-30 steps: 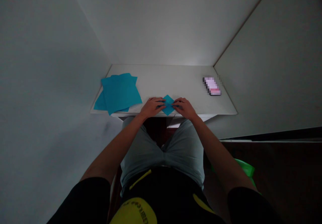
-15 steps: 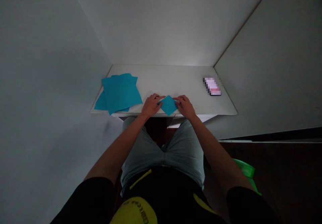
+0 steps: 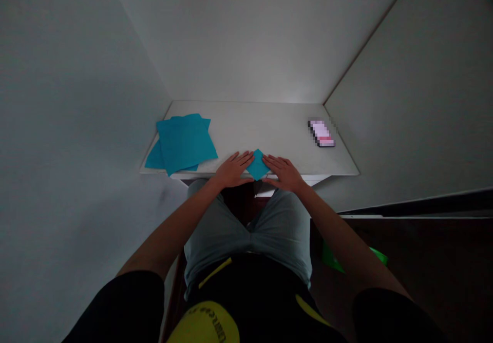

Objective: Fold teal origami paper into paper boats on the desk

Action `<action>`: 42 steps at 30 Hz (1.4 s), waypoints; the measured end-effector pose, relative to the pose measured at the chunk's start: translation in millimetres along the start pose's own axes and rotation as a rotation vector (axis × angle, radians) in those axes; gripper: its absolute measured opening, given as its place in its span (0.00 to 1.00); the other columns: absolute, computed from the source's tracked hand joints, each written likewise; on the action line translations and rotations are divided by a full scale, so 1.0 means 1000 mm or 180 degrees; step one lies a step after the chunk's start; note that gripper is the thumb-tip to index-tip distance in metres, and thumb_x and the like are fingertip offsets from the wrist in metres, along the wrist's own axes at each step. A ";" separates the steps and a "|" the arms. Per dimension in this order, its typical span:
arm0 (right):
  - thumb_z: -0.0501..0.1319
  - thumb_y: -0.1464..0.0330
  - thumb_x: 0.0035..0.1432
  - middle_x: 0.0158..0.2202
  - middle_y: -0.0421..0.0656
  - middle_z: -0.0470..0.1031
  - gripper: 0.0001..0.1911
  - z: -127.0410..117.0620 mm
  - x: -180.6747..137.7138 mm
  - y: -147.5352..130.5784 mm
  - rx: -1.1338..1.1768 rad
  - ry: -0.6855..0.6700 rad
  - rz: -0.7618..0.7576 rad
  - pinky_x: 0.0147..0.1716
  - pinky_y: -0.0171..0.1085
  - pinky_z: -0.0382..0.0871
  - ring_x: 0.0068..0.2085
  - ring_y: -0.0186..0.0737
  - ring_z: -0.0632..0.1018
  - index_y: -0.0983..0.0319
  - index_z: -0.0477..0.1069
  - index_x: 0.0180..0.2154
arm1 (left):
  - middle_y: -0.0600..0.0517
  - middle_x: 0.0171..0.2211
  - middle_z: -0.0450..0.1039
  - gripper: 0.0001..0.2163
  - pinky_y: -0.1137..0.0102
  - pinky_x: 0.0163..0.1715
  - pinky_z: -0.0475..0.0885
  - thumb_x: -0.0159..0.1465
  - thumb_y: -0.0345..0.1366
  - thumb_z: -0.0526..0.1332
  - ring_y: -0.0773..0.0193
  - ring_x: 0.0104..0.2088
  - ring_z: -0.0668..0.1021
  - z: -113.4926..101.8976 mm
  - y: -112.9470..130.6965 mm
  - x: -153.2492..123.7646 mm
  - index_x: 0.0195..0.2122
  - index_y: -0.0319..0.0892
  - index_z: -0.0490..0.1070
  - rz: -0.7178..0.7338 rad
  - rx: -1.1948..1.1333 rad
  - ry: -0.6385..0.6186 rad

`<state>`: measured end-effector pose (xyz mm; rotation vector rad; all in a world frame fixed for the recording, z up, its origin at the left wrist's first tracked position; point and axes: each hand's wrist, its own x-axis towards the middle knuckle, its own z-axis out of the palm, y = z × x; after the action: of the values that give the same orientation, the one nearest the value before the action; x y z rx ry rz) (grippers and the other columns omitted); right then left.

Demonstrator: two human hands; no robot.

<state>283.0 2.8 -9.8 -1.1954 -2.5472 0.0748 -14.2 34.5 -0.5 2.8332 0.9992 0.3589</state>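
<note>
Dim corner, pale walls (image 3: 246,40) beyond and to both sides of the hands; narrow white tabletop (image 3: 254,125) under and ahead of them. Small folded blue paper (image 3: 258,166) lies at the near edge of the tabletop, directly between the two hands, turned like a diamond, one corner pointing away from the person, one toward. Left hand (image 3: 233,170): open, palm down, fingers extended, fingertips on the paper's left side. Right hand (image 3: 285,173): same pose mirrored, fingers out flat, tips on the paper's right side. Neither hand is closed around anything; both thumbs point inward near the paper's near corner, exact thumb contact too small to tell.

Left of the left hand and a bit farther out: larger blue sheets (image 3: 187,143), loosely stacked, edges out of line, apart from the hand. Right of the right hand and farther out: phone (image 3: 322,133), pixelated, pinkish screen, lying slantwise, well apart from the fingers. Nearer the body than the hands: light blue trousers (image 3: 250,235), black top (image 3: 265,291) with yellow patches. Below the right forearm, partly hidden by it: green object (image 3: 332,259), kind unclear.
</note>
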 end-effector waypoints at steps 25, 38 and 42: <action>0.62 0.70 0.64 0.48 0.48 0.84 0.15 0.010 0.052 0.037 0.1112 0.0703 0.0908 0.57 0.52 0.69 0.51 0.52 0.80 0.58 0.83 0.49 | 0.47 0.53 0.84 0.13 0.54 0.59 0.72 0.70 0.36 0.66 0.51 0.55 0.81 0.000 -0.031 0.031 0.54 0.48 0.83 -0.0971 -0.1018 0.0845; 0.54 0.62 0.76 0.74 0.51 0.66 0.30 0.017 0.032 -0.041 0.0359 0.0216 0.0465 0.70 0.58 0.64 0.73 0.54 0.69 0.59 0.62 0.75 | 0.43 0.72 0.69 0.25 0.51 0.75 0.60 0.74 0.39 0.57 0.52 0.74 0.68 0.005 0.009 0.003 0.71 0.42 0.69 -0.0349 -0.0507 0.0516; 0.53 0.55 0.78 0.75 0.52 0.65 0.32 0.016 0.020 -0.035 0.0269 0.0326 0.0619 0.71 0.58 0.62 0.74 0.55 0.68 0.59 0.61 0.75 | 0.42 0.74 0.65 0.27 0.48 0.76 0.58 0.74 0.46 0.59 0.48 0.76 0.65 0.004 0.011 0.001 0.71 0.42 0.69 -0.0444 -0.0454 0.0525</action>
<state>240.7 -3.3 -13.4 -1.3736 -2.3110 0.1603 -5.4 26.2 -2.4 2.6236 1.1445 0.6298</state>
